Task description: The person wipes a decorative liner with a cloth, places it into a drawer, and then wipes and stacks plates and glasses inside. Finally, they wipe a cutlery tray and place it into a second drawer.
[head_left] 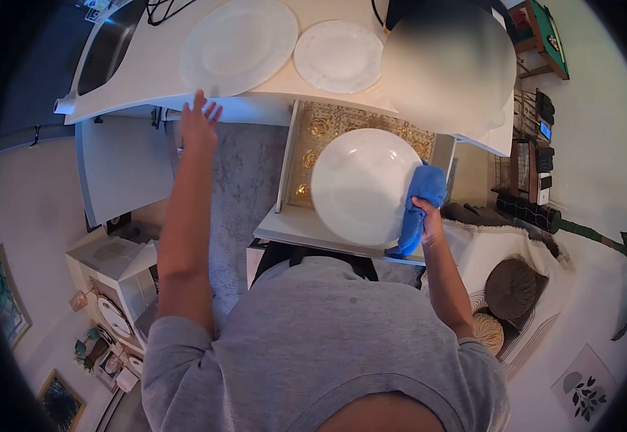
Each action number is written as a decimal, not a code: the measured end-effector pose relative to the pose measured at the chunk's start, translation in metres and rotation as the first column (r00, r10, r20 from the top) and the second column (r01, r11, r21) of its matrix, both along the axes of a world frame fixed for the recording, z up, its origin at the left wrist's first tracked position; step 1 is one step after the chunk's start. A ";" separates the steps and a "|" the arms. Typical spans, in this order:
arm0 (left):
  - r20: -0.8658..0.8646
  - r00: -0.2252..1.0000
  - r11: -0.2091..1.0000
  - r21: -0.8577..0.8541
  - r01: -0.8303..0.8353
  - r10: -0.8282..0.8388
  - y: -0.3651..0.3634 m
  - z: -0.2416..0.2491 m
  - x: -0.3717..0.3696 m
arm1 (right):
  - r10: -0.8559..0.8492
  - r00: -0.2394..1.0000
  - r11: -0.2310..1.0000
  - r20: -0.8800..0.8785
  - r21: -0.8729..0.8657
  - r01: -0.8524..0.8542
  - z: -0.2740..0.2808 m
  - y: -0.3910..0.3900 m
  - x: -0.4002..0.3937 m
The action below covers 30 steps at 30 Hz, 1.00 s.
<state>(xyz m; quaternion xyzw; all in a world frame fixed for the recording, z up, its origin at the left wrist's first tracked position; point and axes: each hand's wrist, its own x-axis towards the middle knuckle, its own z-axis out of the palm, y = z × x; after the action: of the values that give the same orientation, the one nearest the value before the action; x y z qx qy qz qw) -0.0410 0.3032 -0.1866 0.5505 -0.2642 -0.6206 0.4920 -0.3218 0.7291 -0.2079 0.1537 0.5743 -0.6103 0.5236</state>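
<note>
Over the open drawer [285,227], our right hand [431,217] grips the white plate [362,189] through a blue cloth [431,181] — one-sided, so we should pinch firmly and level it. Our left hand [198,131], left of the drawer, is spread wide.

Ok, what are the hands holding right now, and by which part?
The right hand holds a white plate by its right rim, through a bunched blue cloth. The left hand is open, holding nothing.
</note>
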 end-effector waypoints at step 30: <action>0.310 0.940 0.988 -0.012 0.154 -0.143 -0.059 0.004 0.017 | 0.024 0.999 0.979 0.024 0.201 -0.029 -0.307 -0.058 0.035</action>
<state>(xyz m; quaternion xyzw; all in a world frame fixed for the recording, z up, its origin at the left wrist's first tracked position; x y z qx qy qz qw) -0.0240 0.2439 -0.1831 0.6101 -0.3899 -0.5574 0.4063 -0.2864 0.6712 -0.5149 0.2048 0.6293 -0.5404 0.5197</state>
